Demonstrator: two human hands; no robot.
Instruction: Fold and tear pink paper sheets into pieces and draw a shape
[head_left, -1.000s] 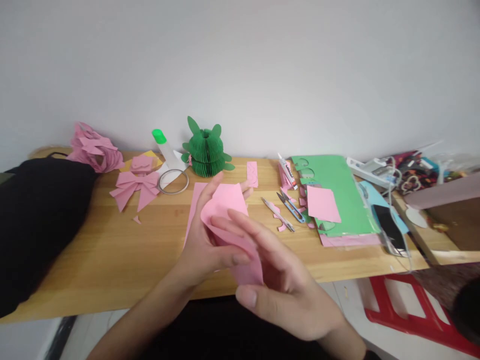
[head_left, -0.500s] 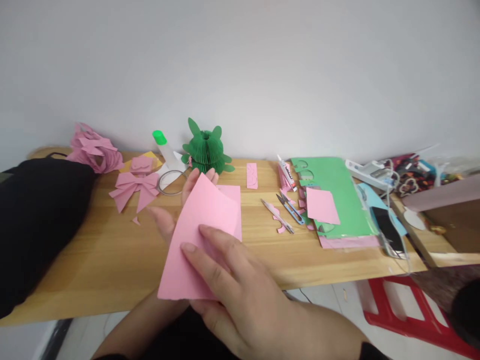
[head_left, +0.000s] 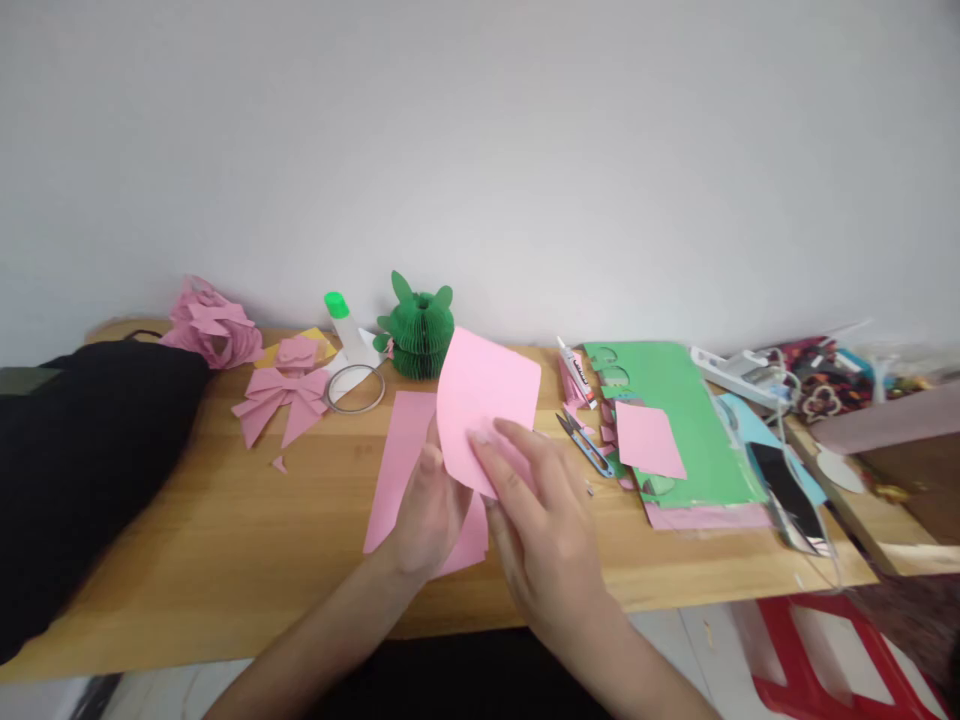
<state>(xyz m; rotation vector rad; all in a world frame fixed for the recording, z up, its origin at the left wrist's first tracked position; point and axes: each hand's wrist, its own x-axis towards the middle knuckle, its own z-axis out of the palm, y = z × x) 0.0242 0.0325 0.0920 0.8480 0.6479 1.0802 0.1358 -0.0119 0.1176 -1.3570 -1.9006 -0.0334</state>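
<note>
A slightly curved piece of pink paper [head_left: 486, 388] is held up above the table between both hands. My left hand [head_left: 433, 515] grips its lower left side, with the thumb at the edge and the other fingers mostly hidden behind. On the lower front of the paper lie fingers of my right hand [head_left: 551, 525], its thumb underneath. Beneath the hands, a larger pink sheet [head_left: 386, 490] rests on the wooden table [head_left: 300, 540]. A green honeycomb paper figure [head_left: 422, 335] stands just behind the held paper. Blue thread snips [head_left: 585, 445] lie right of my right hand.
Left are a black bag [head_left: 97, 450], a pink paper bow [head_left: 281, 400], a tape ring [head_left: 355, 388] and a green-capped glue bottle [head_left: 343, 325]. Right are a glue tube [head_left: 576, 375], green sheets [head_left: 701, 440], a phone [head_left: 786, 490] and a power strip [head_left: 731, 377]. A red stool [head_left: 787, 660] stands below.
The held pink paper and both hands have moved right and away from me, uncovering more of the pink sheet on the table. My left hand now grips the paper's left edge; the pen is mostly covered.
</note>
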